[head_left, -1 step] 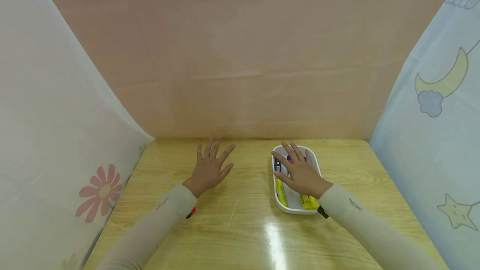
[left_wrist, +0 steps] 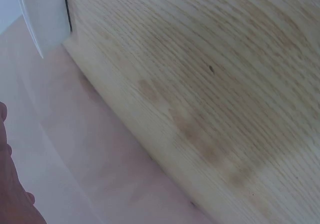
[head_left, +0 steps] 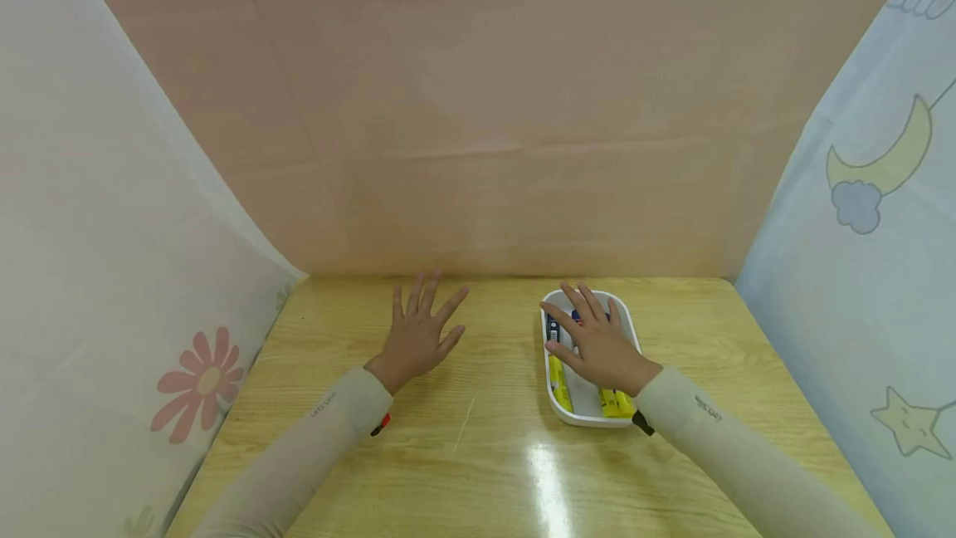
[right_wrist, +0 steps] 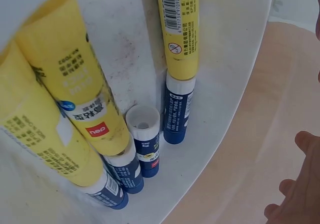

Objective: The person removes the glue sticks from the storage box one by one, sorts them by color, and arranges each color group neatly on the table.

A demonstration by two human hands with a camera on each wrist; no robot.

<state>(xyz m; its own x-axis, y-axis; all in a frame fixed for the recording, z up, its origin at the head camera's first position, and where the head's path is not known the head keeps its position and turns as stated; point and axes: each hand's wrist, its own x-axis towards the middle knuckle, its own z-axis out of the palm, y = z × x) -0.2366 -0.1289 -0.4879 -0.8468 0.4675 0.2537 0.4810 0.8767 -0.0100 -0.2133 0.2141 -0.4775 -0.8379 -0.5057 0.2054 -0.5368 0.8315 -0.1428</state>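
Observation:
My left hand [head_left: 414, 343] hovers over the wooden table with its fingers spread, holding nothing. In the left wrist view only part of that hand [left_wrist: 12, 196] shows at the left edge. My right hand [head_left: 603, 349] is above a white tray [head_left: 590, 420], fingers spread and nothing gripped, and it hides part of the contents. Inside the tray lie several glue sticks. One yellow glue stick [right_wrist: 181, 38] with a blue end lies by the wall, and two more yellow glue sticks [right_wrist: 75, 73] lie together. A short blue-and-white glue stick [right_wrist: 145, 141] is between them.
The wooden table [head_left: 478, 455] ends at a pinkish cloth backdrop [head_left: 478, 148]. Patterned cloths hang on the left [head_left: 134, 231] and the right [head_left: 859, 289]. A white tray edge [left_wrist: 45, 16] enters the left wrist view at upper left.

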